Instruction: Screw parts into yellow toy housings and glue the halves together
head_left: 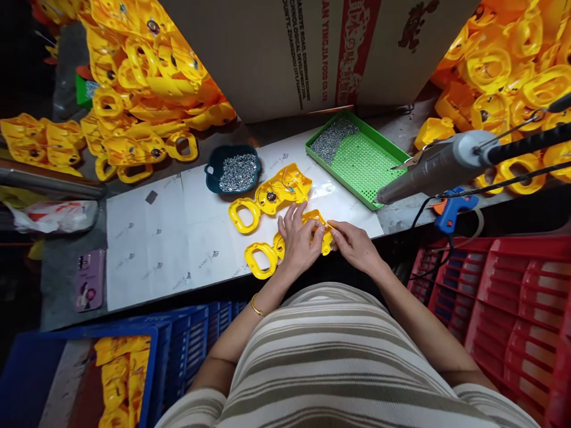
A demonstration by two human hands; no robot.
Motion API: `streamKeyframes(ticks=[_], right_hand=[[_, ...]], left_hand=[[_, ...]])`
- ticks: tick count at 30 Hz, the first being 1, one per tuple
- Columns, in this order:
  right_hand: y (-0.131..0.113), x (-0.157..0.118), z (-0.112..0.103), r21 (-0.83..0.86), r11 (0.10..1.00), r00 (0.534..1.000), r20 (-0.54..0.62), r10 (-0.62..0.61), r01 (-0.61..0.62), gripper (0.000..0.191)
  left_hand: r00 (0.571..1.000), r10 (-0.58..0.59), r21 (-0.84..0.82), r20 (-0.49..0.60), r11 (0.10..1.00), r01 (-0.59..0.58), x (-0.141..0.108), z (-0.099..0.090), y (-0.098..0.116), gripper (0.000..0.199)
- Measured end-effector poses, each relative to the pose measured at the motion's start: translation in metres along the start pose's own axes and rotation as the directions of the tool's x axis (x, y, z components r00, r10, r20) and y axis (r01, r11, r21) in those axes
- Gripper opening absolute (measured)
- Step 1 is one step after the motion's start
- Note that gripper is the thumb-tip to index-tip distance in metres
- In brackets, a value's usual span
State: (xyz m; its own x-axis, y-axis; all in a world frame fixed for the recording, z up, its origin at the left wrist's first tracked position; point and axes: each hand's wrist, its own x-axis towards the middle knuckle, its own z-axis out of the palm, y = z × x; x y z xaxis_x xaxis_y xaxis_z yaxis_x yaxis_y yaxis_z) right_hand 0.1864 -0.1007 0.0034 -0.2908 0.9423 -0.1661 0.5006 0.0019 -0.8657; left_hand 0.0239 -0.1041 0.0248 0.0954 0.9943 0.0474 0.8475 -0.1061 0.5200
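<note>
A yellow plastic toy shell (314, 217) with a ring-shaped handle (260, 261) lies at the front edge of the white sheet, partly covered by my hands. Over it, my left hand (300, 242) has thumb and forefinger pinched together while the other fingers reach forward; what the pinch holds is too small to make out. At the shell's right edge, my right hand (354, 245) grips the rim between thumb and fingers. Just beyond sits a second yellow shell (285, 191), hollow side up, with thin wires and a round dark part inside.
A dark tub (209, 179) of small metal screws and a green tray (388, 156) with more screws stand behind the shells. An electric screwdriver (428, 163) hangs at right, near a blue glue gun (455, 213). Yellow shells (143, 65) pile up beside a carton (267, 59).
</note>
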Motion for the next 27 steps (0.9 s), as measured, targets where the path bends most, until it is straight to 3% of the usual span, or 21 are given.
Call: streamKeyframes(ticks=[6, 11, 14, 18, 22, 27], right_hand=[[0.001, 0.000, 0.001, 0.021, 1.000, 1.000, -0.016, -0.001, 0.001, 0.035], [0.007, 0.002, 0.006, 0.292, 0.950, 0.993, 0.008, 0.114, -0.111, 0.040], [0.005, 0.006, 0.009, 0.456, 0.863, 0.976, 0.131, 0.175, -0.216, 0.046], [-0.006, 0.012, 0.008, 0.516, 0.795, 0.933, 0.317, 0.168, -0.319, 0.033], [-0.013, 0.014, 0.009, 0.539, 0.772, 0.927, 0.332, 0.174, -0.338, 0.024], [-0.013, 0.007, 0.017, 0.581, 0.743, 0.931, 0.326, 0.161, -0.332, 0.021]], left_hand=[[1.000, -0.020, 0.014, -0.005, 1.000, 0.020, 0.000, 0.002, 0.001, 0.013], [1.000, -0.027, 0.002, -0.002, 1.000, 0.027, 0.000, 0.001, 0.000, 0.013], [1.000, 0.027, -0.017, -0.006, 1.000, -0.027, -0.004, 0.001, -0.004, 0.015], [0.993, 0.102, -0.016, -0.062, 0.994, -0.104, -0.015, 0.000, -0.013, 0.018], [0.977, 0.184, -0.024, -0.108, 0.982, -0.188, -0.023, -0.003, -0.025, 0.019], [0.947, 0.310, 0.012, -0.084, 0.951, -0.310, -0.023, -0.015, -0.035, 0.017]])
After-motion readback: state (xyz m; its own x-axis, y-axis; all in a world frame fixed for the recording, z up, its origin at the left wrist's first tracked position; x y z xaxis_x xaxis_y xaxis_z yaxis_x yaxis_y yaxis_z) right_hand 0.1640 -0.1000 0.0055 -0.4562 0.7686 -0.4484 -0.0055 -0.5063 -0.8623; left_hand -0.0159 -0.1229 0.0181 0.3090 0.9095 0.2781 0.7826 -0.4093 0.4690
